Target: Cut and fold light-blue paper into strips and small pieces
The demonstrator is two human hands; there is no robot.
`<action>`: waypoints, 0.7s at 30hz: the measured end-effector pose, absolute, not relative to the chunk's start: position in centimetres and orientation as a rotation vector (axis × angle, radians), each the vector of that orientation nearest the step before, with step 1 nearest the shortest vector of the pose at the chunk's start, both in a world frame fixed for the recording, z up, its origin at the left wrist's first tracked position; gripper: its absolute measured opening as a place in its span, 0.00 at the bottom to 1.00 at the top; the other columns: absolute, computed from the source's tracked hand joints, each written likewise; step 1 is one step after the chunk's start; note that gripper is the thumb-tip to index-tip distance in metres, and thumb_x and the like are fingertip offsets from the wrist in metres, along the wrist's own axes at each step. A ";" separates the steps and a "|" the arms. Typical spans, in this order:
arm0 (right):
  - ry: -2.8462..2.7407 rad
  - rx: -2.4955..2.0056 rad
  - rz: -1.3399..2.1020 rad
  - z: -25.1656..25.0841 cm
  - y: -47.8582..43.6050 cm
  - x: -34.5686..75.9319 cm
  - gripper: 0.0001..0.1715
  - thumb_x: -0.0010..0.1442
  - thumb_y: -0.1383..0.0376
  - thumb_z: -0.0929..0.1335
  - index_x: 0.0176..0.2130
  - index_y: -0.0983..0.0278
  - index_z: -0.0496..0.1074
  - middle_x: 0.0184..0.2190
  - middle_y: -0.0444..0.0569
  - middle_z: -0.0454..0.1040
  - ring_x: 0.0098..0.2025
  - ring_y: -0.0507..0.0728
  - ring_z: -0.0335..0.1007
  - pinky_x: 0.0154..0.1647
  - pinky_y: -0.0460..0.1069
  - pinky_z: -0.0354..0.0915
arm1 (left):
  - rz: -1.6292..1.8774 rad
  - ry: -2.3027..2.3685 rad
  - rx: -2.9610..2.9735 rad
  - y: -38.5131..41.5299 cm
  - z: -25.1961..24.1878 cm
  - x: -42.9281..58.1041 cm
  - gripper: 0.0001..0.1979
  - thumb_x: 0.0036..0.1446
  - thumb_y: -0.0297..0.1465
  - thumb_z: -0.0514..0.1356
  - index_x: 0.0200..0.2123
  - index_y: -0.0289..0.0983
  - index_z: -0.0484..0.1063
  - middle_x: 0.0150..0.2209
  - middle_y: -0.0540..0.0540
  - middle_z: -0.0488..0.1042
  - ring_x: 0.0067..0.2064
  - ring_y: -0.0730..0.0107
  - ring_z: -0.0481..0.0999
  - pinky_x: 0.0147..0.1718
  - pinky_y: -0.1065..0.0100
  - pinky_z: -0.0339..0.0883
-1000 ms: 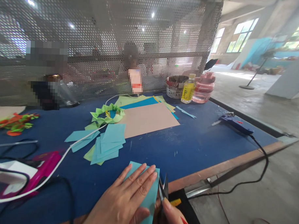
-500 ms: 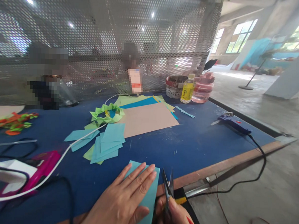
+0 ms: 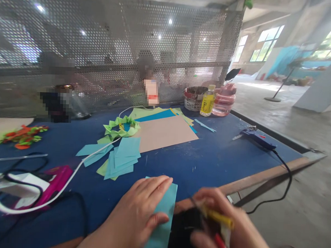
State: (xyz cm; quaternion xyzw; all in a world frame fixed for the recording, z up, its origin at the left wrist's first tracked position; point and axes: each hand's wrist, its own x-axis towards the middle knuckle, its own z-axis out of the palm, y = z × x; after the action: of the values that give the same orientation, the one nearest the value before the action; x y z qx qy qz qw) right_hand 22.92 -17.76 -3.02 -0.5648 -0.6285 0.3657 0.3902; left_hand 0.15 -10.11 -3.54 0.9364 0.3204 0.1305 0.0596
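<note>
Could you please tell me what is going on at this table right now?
A person is working with coloured paper at a blue table. Their left hand lies flat on a light blue sheet at the near edge, holding it down. Their right hand, blurred, grips what look like scissors with yellow and red parts just right of that sheet. Farther back lie a pile of cut blue pieces, a green paper ring and a tan sheet.

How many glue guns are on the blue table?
2: a blue glue gun near the right edge, a pink glue gun at the left. Others may be hidden.
</note>
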 end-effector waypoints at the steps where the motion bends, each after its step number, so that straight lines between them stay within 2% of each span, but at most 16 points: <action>1: -1.652 -1.533 0.755 -1.8 -16.6 23.9 0.22 0.54 0.51 0.69 0.46 0.56 0.66 0.30 0.44 0.76 0.25 0.53 0.69 0.26 0.45 0.62 | 0.384 1.011 2.760 -9.8 -2.9 0.5 0.31 0.60 0.38 0.58 0.64 0.42 0.53 0.60 0.43 0.66 0.58 0.59 0.66 0.55 0.59 0.61; 5: -1.796 -1.944 0.093 1.5 -11.4 27.4 0.23 0.53 0.51 0.69 0.47 0.55 0.65 0.25 0.44 0.75 0.26 0.58 0.70 0.25 0.48 0.57 | 0.291 1.089 2.525 -8.8 0.0 1.9 0.22 0.50 0.33 0.64 0.50 0.42 0.67 0.47 0.46 0.72 0.48 0.57 0.71 0.46 0.59 0.64; 7: -1.850 -2.039 -0.090 2.0 -9.0 28.5 0.20 0.56 0.55 0.66 0.49 0.55 0.65 0.31 0.46 0.78 0.30 0.60 0.73 0.25 0.48 0.54 | 0.217 1.105 2.447 -8.6 1.0 2.4 0.17 0.47 0.32 0.65 0.42 0.42 0.69 0.40 0.49 0.74 0.43 0.58 0.72 0.42 0.61 0.63; 13: -1.985 -2.124 -0.127 0.9 -4.9 31.4 0.19 0.58 0.61 0.64 0.50 0.60 0.65 0.37 0.49 0.78 0.37 0.62 0.75 0.28 0.48 0.57 | 0.203 1.076 2.306 -8.4 2.0 2.2 0.06 0.44 0.28 0.63 0.26 0.40 0.68 0.32 0.52 0.71 0.33 0.66 0.71 0.31 0.69 0.56; 16: -2.071 -2.093 -0.195 0.5 -4.3 32.1 0.17 0.60 0.62 0.63 0.48 0.65 0.67 0.38 0.54 0.77 0.39 0.62 0.74 0.33 0.50 0.61 | 0.293 1.024 2.156 -7.5 2.5 1.6 0.05 0.44 0.27 0.63 0.26 0.39 0.69 0.32 0.52 0.71 0.33 0.68 0.71 0.30 0.71 0.57; 18: -2.079 -2.049 -0.348 0.9 -4.4 31.5 0.16 0.59 0.63 0.64 0.45 0.68 0.70 0.39 0.59 0.76 0.42 0.65 0.72 0.39 0.53 0.63 | 0.379 1.033 1.982 -6.6 3.0 1.3 0.05 0.45 0.31 0.64 0.29 0.39 0.71 0.30 0.52 0.73 0.33 0.67 0.73 0.29 0.71 0.60; 20: -2.062 -1.887 -0.408 1.8 -4.8 30.1 0.16 0.60 0.62 0.65 0.46 0.68 0.71 0.43 0.61 0.74 0.47 0.68 0.69 0.46 0.57 0.62 | 0.511 1.038 1.769 -5.3 3.6 1.1 0.10 0.46 0.35 0.66 0.33 0.39 0.73 0.28 0.51 0.76 0.32 0.65 0.75 0.28 0.70 0.64; 21: -2.080 -1.742 -0.307 2.4 -4.9 29.1 0.17 0.61 0.61 0.64 0.48 0.66 0.70 0.44 0.60 0.74 0.48 0.66 0.69 0.49 0.57 0.61 | 0.635 1.027 1.688 -4.6 3.9 1.1 0.13 0.44 0.36 0.67 0.35 0.39 0.75 0.30 0.49 0.78 0.33 0.63 0.76 0.30 0.69 0.66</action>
State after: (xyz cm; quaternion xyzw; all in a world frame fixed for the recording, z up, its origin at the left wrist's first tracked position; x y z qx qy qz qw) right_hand 29.13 -4.89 2.39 -0.6246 -0.7457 -0.1100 0.2042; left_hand 1.09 -4.57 3.86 0.7005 0.4261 0.2636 0.5083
